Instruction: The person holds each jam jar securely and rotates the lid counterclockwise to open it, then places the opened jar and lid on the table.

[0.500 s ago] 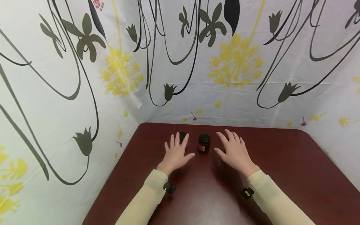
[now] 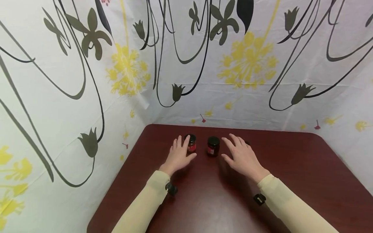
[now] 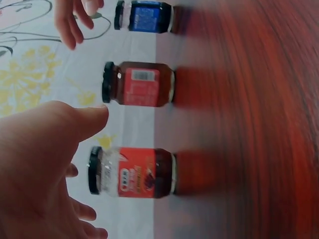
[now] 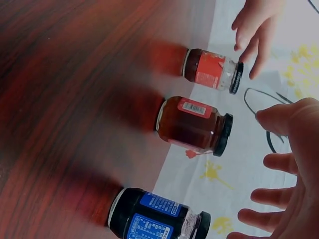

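Three glass jars with black lids stand upright in a row on the table. My left hand point(image 2: 176, 158), fingers spread, hovers near the left jar point(image 2: 191, 147), which has a red label and a partly clear upper part point(image 3: 137, 173). In the middle is a dark brown jar point(image 2: 213, 147) with a red label, between the two hands. My right hand point(image 2: 243, 158) hovers with spread fingers in front of the third jar, hiding most of it in the head view; the right wrist view shows this blue-labelled jar point(image 4: 154, 214). Neither hand holds anything.
The dark red-brown table point(image 2: 204, 200) has a glossy top with rounded far corners. Behind it and on the left hangs a white cloth point(image 2: 186, 74) printed with grey vines and yellow flowers. Each wrist carries a small black device point(image 2: 259, 199).
My left hand has moved slightly left, uncovering more of the left jar. The right hand has shifted a little left, and a bit of the third jar now shows behind it. The head view has shifted slightly.
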Motion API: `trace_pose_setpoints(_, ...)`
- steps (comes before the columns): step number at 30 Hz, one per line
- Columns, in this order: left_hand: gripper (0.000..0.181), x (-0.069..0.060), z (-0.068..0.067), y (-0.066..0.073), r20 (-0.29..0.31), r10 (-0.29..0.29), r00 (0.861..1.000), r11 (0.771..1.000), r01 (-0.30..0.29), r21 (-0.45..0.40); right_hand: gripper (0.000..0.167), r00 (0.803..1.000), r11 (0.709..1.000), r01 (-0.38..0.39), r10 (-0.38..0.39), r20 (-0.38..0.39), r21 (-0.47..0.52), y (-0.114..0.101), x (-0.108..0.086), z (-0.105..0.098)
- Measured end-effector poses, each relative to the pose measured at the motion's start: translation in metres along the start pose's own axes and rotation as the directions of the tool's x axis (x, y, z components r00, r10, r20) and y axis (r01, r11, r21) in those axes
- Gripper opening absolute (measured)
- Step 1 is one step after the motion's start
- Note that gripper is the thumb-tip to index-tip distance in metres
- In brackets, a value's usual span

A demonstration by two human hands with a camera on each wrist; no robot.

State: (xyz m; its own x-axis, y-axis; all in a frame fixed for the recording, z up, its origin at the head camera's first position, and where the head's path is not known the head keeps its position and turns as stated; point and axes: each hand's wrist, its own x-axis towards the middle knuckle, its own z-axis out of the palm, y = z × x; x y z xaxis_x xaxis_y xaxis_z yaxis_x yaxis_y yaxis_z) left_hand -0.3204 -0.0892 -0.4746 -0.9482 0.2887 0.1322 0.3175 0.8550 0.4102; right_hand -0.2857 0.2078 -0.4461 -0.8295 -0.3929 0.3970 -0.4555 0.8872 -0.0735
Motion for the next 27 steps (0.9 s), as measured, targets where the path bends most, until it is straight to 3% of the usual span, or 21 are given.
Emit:
trace_pose_setpoints(8, 0.101, 0.010, 0.009, -0.017, -0.017, -0.075, 0.997, 0.986, 0.071, -0.148, 0.071, 0.996, 0.995, 0.090, -0.089, 0.027, -0.047, -0.007, 0.002, 0.004)
trace_pose_setpoints(16, 0.110, 0.027, 0.024, -0.024, 0.000, -0.158, 0.987, 0.920, 0.148, -0.362, 0.070, 0.991, 0.988, 0.131, -0.131, 0.010, -0.076, -0.006, -0.002, 0.006)
trace_pose_setpoints(18, 0.109, 0.030, 0.027, -0.026, -0.001, -0.166, 0.986, 0.909, 0.153, -0.387, 0.070, 0.991, 0.987, 0.135, -0.134, 0.012, -0.087, -0.006, -0.003, 0.007)
trace_pose_setpoints(23, 0.098, 0.037, 0.034, -0.030, -0.036, -0.123, 0.992, 0.914, 0.099, -0.392, 0.070, 0.991, 0.985, 0.131, -0.128, 0.031, -0.115, -0.007, -0.008, 0.009)
trace_pose_setpoints(27, 0.087, 0.042, 0.041, -0.033, -0.069, -0.125, 0.990, 0.903, 0.085, -0.421, 0.070, 0.990, 0.985, 0.135, -0.131, 0.045, -0.111, -0.009, -0.011, 0.011)
